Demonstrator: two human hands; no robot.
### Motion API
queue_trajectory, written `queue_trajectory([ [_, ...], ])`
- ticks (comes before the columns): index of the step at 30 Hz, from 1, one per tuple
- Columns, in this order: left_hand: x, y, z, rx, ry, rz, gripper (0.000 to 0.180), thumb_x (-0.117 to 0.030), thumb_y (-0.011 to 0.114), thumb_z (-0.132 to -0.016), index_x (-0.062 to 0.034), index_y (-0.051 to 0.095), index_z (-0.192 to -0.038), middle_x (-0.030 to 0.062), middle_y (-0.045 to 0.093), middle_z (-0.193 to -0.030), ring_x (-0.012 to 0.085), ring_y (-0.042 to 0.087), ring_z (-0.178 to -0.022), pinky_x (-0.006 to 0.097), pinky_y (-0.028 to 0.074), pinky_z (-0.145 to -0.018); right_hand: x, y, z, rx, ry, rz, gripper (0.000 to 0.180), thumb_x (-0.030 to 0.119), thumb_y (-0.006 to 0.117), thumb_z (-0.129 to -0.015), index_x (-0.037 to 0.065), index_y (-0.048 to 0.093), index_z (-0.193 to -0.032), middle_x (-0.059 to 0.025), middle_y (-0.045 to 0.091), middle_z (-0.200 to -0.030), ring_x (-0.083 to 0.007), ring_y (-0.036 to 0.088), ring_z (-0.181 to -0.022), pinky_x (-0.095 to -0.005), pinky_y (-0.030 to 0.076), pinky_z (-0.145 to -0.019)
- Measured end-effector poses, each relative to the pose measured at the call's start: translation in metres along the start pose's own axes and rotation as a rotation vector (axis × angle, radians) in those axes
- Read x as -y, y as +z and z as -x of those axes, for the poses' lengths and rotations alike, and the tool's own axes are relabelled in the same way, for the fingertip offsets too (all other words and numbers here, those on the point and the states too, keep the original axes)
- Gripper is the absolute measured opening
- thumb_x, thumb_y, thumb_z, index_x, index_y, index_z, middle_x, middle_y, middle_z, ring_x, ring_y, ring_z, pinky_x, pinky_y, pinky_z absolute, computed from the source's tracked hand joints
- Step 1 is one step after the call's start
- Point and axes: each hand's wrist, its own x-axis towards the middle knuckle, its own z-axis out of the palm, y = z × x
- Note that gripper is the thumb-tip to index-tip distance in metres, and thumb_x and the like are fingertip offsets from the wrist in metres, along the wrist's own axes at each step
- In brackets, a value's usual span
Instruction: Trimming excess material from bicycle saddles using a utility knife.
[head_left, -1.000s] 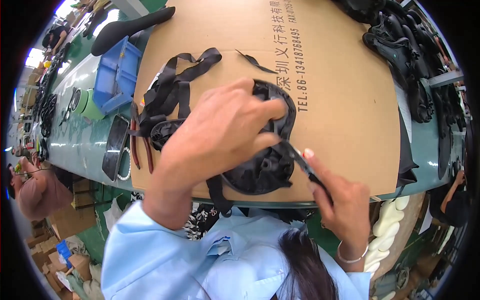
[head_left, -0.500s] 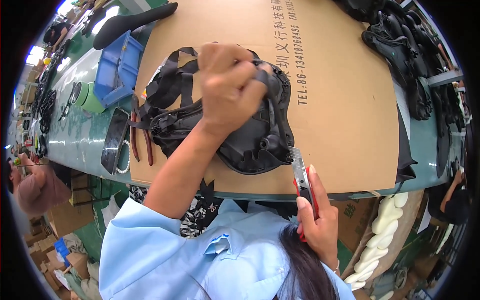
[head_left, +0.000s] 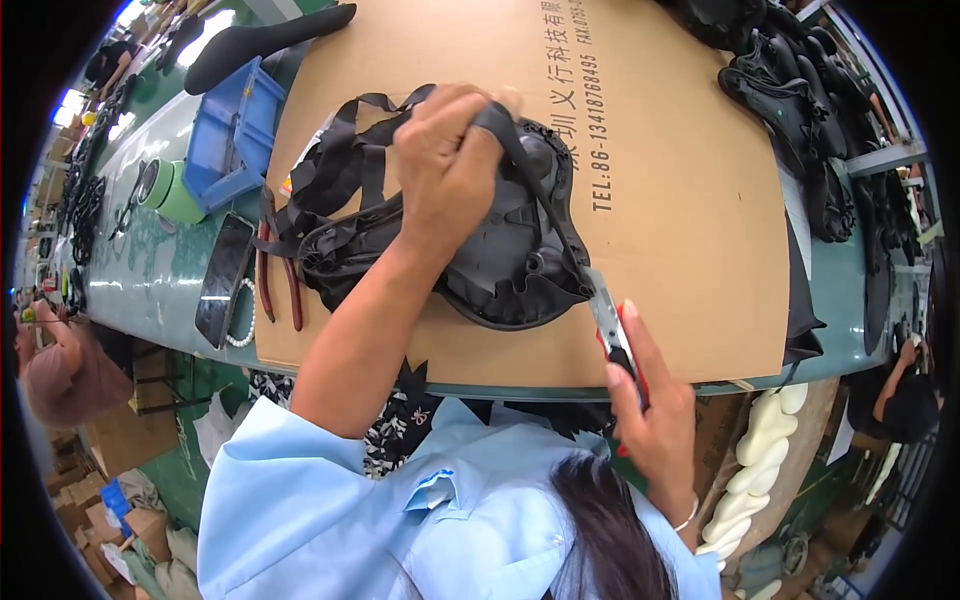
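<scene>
A black bicycle saddle (head_left: 490, 270) lies underside up, its gathered cover edge showing around the rim. My left hand (head_left: 445, 170) is closed in a fist above it, gripping a black strip (head_left: 532, 180) of cover material. That strip runs taut from the fist to the saddle's near right edge. My right hand (head_left: 662, 430) holds a red-handled utility knife (head_left: 612, 332) with its blade out. The blade tip is at the saddle's near right edge, where the strip joins. Part of the saddle is hidden under my left hand and forearm.
Under the saddle lies a cardboard sheet (head_left: 690, 280). Loose black strips (head_left: 345, 150) and red-handled pliers (head_left: 293, 290) are left of it, near a phone (head_left: 226, 280), a blue bin (head_left: 232, 140) and a green container (head_left: 182, 195). More black saddles (head_left: 785, 105) are heaped far right.
My left hand has drawn slightly left, and the strip now stretches tight. The saddle's near edge has shifted up a little. The knife has moved slightly right and away from me.
</scene>
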Motion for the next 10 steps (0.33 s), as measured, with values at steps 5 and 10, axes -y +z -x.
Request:
queue_trajectory([
  [5,-0.009,-0.008,-0.011,-0.18,-0.565,0.079,0.029,-0.022,0.053,-0.094,0.001,0.065,-0.08,-0.0017,0.049,-0.067,0.0103,0.038,-0.061,0.025,0.03,-0.058,0.025,0.005,0.009,0.092,0.309,-0.039,0.054,0.009,0.062,-0.087,0.009,0.047,-0.139,-0.0207,0.065,-0.113,-0.0317,0.067,-0.069,-0.0351,0.051,-0.063],
  [10,-0.024,-0.031,0.001,-0.116,-0.857,0.186,0.046,-0.039,0.05,-0.098,0.0026,0.069,-0.103,-0.0014,0.042,-0.067,0.0092,0.039,-0.075,0.023,0.03,-0.079,-0.017,-0.038,-0.043,0.176,0.027,-0.019,0.055,0.01,0.063,-0.087,0.013,0.047,-0.14,-0.0151,0.069,-0.107,-0.0259,0.071,-0.088,-0.0342,0.056,-0.078],
])
